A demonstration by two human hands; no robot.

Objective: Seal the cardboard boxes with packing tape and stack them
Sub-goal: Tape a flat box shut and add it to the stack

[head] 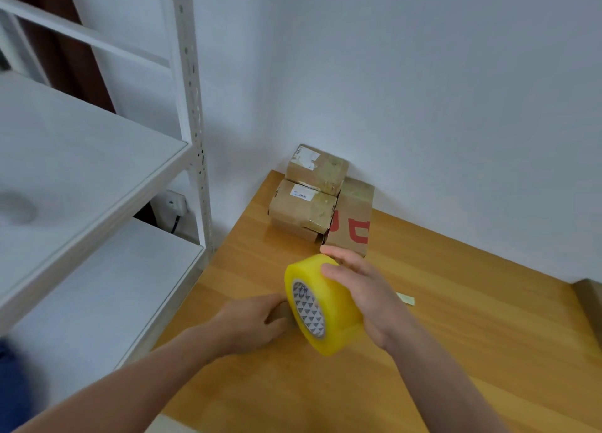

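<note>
Three taped cardboard boxes (303,209) stand stacked at the far-left corner of the wooden bench (456,318), with glossy film over matte brown faces. Nearer, the right hand (371,302) has its fingers clenched round the smooth yellow tape roll (335,308). The left hand (250,321) grasps a brown cardboard item (280,312) (mostly hidden, probably the next box), so sealing appears unfinished.
</note>
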